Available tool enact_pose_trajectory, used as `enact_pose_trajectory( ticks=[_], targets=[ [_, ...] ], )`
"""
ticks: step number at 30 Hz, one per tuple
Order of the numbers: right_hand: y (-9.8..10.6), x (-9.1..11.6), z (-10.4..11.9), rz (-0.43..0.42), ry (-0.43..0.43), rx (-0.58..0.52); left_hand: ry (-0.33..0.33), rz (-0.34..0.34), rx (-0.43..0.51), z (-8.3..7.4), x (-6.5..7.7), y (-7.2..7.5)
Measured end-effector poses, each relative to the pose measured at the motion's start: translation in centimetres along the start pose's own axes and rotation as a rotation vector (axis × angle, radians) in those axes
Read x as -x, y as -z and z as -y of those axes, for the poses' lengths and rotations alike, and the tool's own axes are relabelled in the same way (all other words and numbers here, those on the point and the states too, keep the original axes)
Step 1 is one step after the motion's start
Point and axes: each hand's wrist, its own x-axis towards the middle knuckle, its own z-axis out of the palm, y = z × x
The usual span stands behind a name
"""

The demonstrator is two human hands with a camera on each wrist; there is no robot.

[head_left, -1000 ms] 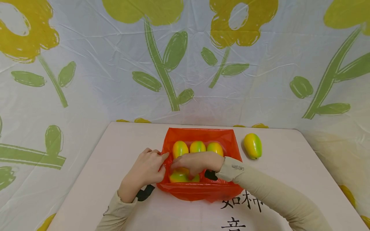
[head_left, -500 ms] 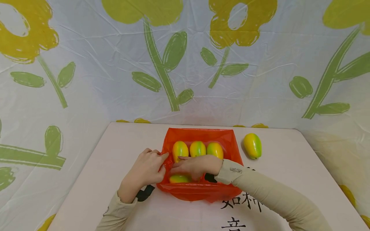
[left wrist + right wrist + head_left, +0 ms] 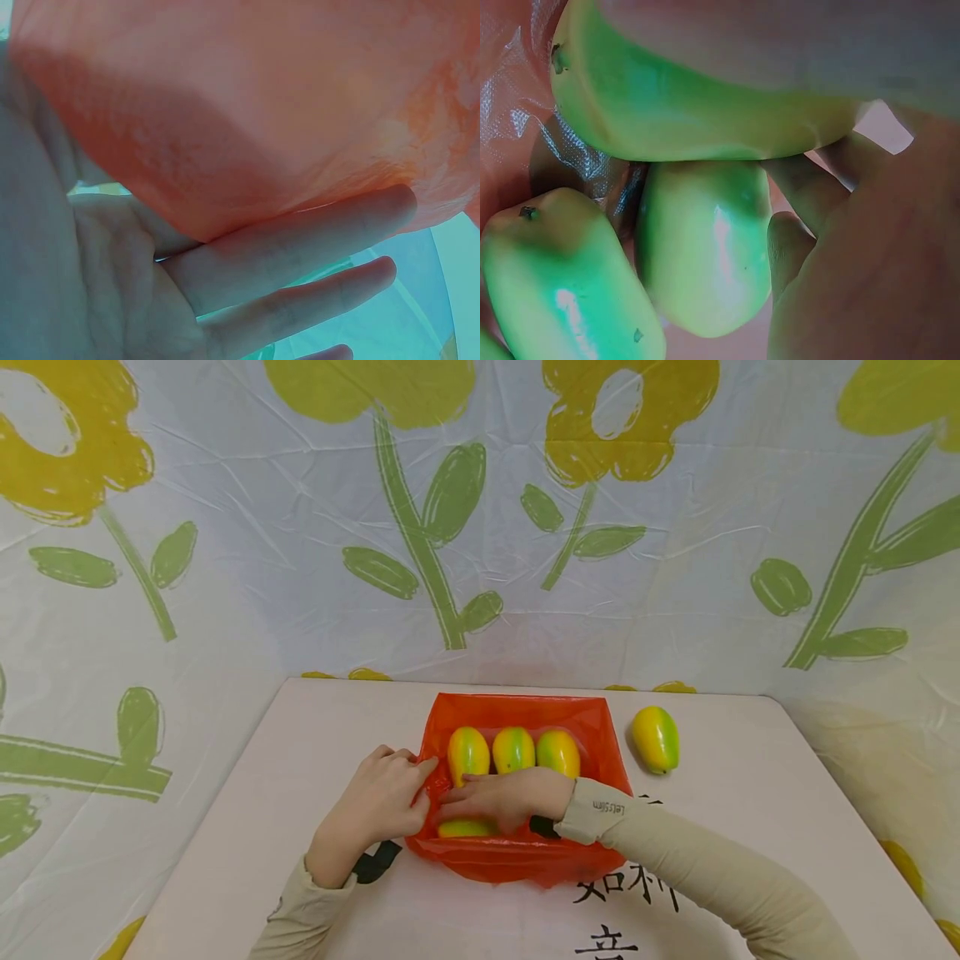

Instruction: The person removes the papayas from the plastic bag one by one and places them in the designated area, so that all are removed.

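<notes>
In the head view, a red plastic bag point(image 3: 525, 858) stands spread in a box shape, mouth upward. Inside it three yellow-green mangoes point(image 3: 513, 748) line up at the back, and another mango point(image 3: 467, 828) lies crosswise at the front. My left hand point(image 3: 382, 797) holds the bag's left rim; in the left wrist view its fingers point(image 3: 300, 240) extend straight along the outside of the film. Reaching into the bag, my right hand point(image 3: 510, 795) lies over the front mango, fingers pointing left. From the right wrist, that mango point(image 3: 690, 120) touches the hand, above two others.
One more mango point(image 3: 656, 740) lies on the pale table point(image 3: 322, 718), right of the bag. Black characters point(image 3: 604, 943) are marked on the tabletop in front. A flower-printed cloth point(image 3: 675, 610) hangs behind and at both sides.
My right hand has flattened over the front of the bag, its fingers straighter, covering more of the fruit there. The left hand and the mango outside have stayed still.
</notes>
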Motion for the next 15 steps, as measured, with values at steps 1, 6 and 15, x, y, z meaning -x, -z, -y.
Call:
enact_pose_trajectory(
  ticks=[1, 6, 15],
  targets=[
    [0.02, 0.03, 0.06, 0.003, -0.002, 0.000, 0.003, 0.003, 0.001, -0.01, 0.01, 0.02],
    [0.01, -0.04, 0.07, -0.007, 0.021, 0.018, 0.017, 0.018, 0.014, -0.03, 0.04, 0.11],
    [-0.11, -0.25, -0.16, -0.034, 0.054, 0.060, 0.012, 0.007, 0.020, -0.06, 0.06, 0.15]
  ],
)
